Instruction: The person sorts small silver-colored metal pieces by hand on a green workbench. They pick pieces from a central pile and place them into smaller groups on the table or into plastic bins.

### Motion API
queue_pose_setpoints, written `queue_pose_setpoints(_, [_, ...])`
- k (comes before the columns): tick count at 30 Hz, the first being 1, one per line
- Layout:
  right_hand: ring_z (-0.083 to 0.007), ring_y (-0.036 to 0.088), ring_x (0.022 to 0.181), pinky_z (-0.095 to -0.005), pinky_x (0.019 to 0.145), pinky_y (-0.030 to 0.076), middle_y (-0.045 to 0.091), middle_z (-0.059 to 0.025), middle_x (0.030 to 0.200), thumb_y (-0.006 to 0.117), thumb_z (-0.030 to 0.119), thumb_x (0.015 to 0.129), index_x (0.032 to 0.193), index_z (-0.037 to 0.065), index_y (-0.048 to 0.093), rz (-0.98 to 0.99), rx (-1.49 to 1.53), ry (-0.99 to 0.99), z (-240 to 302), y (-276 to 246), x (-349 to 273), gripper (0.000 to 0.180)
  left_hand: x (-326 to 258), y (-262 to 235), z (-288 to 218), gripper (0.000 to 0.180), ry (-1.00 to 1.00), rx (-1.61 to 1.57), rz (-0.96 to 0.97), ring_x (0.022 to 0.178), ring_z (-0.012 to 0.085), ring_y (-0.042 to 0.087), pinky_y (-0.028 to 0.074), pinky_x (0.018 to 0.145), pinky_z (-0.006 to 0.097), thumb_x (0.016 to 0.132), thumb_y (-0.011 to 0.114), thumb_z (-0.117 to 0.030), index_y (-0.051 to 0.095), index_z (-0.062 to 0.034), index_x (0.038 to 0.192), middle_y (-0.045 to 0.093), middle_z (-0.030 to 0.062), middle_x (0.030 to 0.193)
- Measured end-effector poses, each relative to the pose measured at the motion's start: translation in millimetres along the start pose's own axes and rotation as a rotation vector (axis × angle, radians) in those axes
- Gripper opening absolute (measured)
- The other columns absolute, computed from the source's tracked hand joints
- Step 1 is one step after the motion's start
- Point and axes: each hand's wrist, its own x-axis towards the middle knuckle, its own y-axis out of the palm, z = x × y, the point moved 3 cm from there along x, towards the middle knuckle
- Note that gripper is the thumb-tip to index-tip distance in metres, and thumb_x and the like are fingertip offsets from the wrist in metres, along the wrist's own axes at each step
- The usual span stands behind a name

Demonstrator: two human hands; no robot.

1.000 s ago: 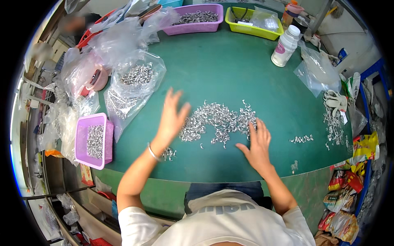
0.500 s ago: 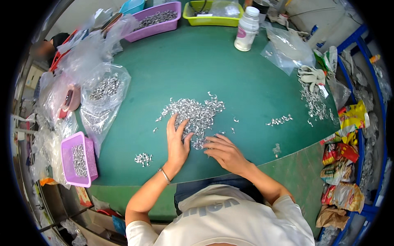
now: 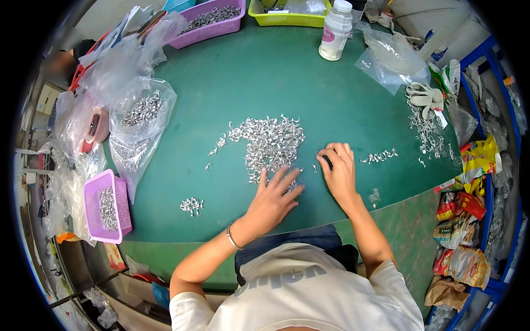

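Note:
A pile of small, curved silver metal parts (image 3: 270, 140) lies on the green tabletop in front of me. My left hand (image 3: 270, 201) rests at the pile's near edge, fingers spread apart, partly covering a few parts beneath them. To the right of the pile, my right hand (image 3: 339, 171) has its thumb and forefinger pinched together at a single small silver metal part (image 3: 318, 154), mostly hidden by the fingertips. Another loose part lies just below that pinch. A small cluster of the same parts (image 3: 192, 206) sits to the left of my left hand.
A short row of parts (image 3: 380, 156) and a larger scatter (image 3: 428, 132) with a glove (image 3: 426, 99) lie right. Left are a purple basket (image 3: 125, 216) and a plastic bag of parts (image 3: 144, 129). A white bottle (image 3: 335, 33) and a yellow-green tray (image 3: 292, 20) stand at the back.
My left hand has moved right from the pile's left side to its near edge. My right hand has left the near edge, moved up and right, and closed its fingertips at a loose part.

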Motion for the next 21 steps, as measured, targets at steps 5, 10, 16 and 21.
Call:
queue_pose_setpoints(5, [-0.0253,0.053,0.068,-0.0315,0.063,0.043,0.058,-0.0111,0.076,0.060,-0.003,0.072,0.078,-0.001,0.057,-0.059,0.273,0.014,3.9,-7.6,-9.2,0.007,-14.4,0.6,15.2,0.037,-0.095,0.117,-0.075,0.125,0.0332,0.030,0.020,0.099,0.060,0.073,0.056,0.002,0.055,-0.0054,0.109,0.040,0.0146,0.128])
queue_pose_setpoints(10, [-0.0091,0.050,0.065,-0.0223,0.060,0.041,0.059,-0.0039,0.074,0.060,-0.007,0.073,0.079,-0.001,0.058,0.186,0.658,0.301,25.9,-20.4,-35.0,0.008,-14.2,-14.6,-7.4,0.036,-0.288,-0.393,-0.351,0.109,0.0330,0.045,0.036,0.094,0.044,0.074,0.055,0.007,0.056,-0.0023,0.108,0.049,0.0147,0.115])
queue_pose_setpoints(16, [-0.0100,0.055,0.072,-0.0220,0.063,0.043,0.060,-0.0051,0.078,0.063,-0.006,0.072,0.086,-0.001,0.057,0.459,0.795,0.282,49.8,-28.4,-55.2,0.016,-29.2,4.5,-21.7,0.021,-0.553,-1.228,-0.217,0.079,0.0126,0.055,0.047,0.070,0.024,0.079,0.058,0.003,0.057,0.0020,0.100,0.058,0.0076,0.091])
queue_pose_setpoints(21, [-0.0102,0.057,0.073,-0.0237,0.062,0.045,0.061,-0.0059,0.079,0.061,0.000,0.078,0.091,-0.002,0.056,0.471,1.208,0.608,46.8,-21.0,-63.0,0.013,-32.3,8.1,-25.0,0.011,-0.689,-1.556,-0.240,0.067,0.0086,0.055,0.046,0.059,0.020,0.081,0.059,0.000,0.059,0.0045,0.091,0.060,0.0071,0.081])
